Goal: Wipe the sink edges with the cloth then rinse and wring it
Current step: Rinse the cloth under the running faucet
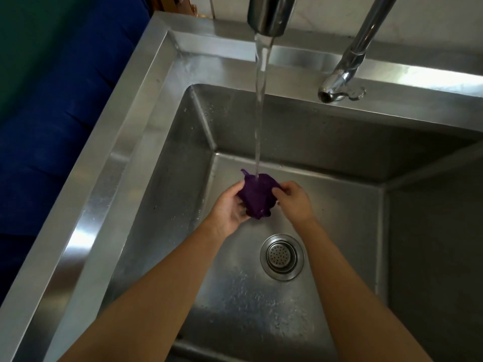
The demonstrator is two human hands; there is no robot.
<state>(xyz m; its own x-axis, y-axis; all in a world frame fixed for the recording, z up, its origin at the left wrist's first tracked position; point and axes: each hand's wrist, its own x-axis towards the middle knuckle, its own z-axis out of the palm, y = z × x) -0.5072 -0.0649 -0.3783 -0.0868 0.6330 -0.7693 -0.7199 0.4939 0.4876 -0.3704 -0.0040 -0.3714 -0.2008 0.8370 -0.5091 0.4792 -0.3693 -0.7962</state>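
We hold the bunched purple cloth between our left hand and right hand, fingers closed on it. Water from the tap strikes its top; the drain lies below the grip in the sink.

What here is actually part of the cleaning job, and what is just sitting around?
In use: purple cloth, left hand, right hand, running faucet, water stream, steel sink.

Just there: second idle tap, drain strainer, blue object beside the sink.
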